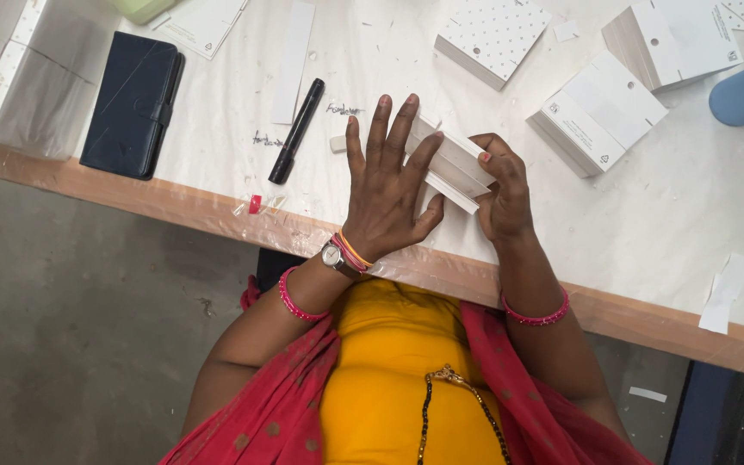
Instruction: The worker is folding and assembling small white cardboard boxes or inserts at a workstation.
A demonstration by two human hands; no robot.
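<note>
We work at a white table (691,224) with a taped wooden edge. The left hand (387,185) lies flat, fingers spread, pressing on a folded white card (454,164) near that edge. The right hand (503,189) pinches the card's right end between thumb and fingers. Risk: uneven pressure from the spread fingers may skew the fold or crease the card. A marker (296,131) lies just left; a sideways sweep may roll it off. Finished boxes (598,116) sit well apart.
</note>
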